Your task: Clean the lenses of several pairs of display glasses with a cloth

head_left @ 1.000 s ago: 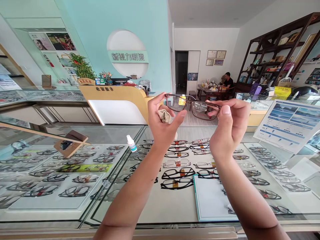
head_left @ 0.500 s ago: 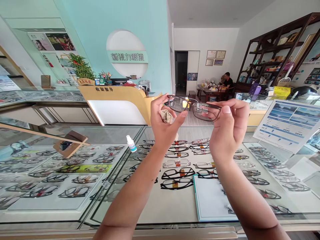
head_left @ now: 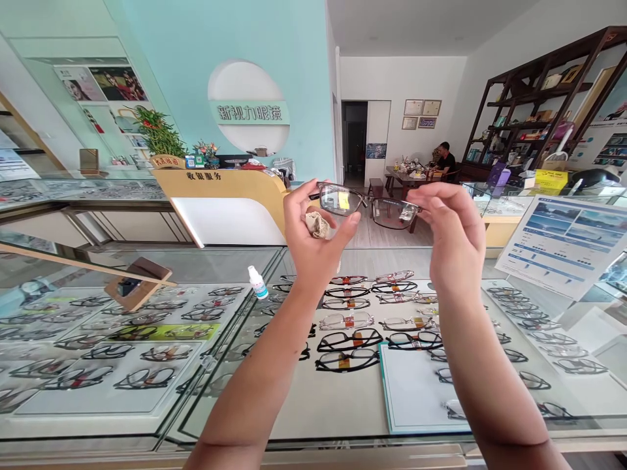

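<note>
Dark-framed eyeglasses [head_left: 337, 200] are held up above the glass counter, lenses side by side, the right side slightly lower. My left hand [head_left: 313, 254] is closed around their left end, thumb near the lower rim. A crumpled beige cloth [head_left: 317, 225] is tucked in the same hand. At the other end, the fingertips of my right hand [head_left: 458, 228] pinch the frame near the hinge; the temple there is mostly hidden by the fingers. A small white dropper bottle [head_left: 258, 283] stands on the counter, left of my left forearm.
Rows of eyeglasses [head_left: 349, 339] lie inside the glass display counter [head_left: 294, 418], with a white tray [head_left: 411, 391] below my right arm. A printed sheet [head_left: 563, 241] stands at right. Beyond are a yellow-and-white cashier desk [head_left: 230, 209] and a seated person [head_left: 445, 160].
The eyeglasses have moved a little to the left, together with my left hand. My right wrist has swung outward to the right while its fingertips stay on the frame.
</note>
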Demonstrator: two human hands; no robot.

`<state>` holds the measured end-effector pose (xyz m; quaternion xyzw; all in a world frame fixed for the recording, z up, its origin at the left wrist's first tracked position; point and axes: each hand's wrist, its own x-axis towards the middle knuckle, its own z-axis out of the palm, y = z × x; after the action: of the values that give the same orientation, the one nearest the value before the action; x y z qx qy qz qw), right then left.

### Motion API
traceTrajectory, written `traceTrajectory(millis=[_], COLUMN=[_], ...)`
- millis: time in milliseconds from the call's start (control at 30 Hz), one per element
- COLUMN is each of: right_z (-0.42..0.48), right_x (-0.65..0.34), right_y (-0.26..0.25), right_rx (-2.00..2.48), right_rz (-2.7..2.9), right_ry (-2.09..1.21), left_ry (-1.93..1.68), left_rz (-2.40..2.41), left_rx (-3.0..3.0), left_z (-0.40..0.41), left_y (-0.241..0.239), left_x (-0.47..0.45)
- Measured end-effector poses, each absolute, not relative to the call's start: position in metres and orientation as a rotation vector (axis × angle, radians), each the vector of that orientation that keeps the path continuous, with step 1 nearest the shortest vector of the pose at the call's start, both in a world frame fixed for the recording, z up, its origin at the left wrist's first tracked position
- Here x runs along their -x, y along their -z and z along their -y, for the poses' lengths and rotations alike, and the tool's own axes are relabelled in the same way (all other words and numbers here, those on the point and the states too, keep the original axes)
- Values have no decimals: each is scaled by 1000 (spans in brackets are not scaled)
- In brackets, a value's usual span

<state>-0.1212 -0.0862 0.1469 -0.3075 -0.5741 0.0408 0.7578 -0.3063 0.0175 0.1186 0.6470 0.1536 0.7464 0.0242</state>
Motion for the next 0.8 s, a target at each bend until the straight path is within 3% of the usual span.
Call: traceTrajectory(millis=[133,233,400,600,800], right_z=[92,89,81,77,75], right_x=[108,107,103,94,98], right_y=[-154,-152,-148,-150,-151], right_rx=[768,832,847,871,860], right_rz=[1439,1578,1615,1615,1549], right_ry=[159,137,-44,-519,-660], left_ry=[-2229,-2176,-2038,-1791,-1664], left_rz=[-542,-570,-535,-400,-351], left_rx=[-2200,-2285,-2302,-2245,-2216], left_z=[-10,-3,6,6,-2], left_y=[-121,-121,-127,-133,-129], left_x=[310,310,313,316,317])
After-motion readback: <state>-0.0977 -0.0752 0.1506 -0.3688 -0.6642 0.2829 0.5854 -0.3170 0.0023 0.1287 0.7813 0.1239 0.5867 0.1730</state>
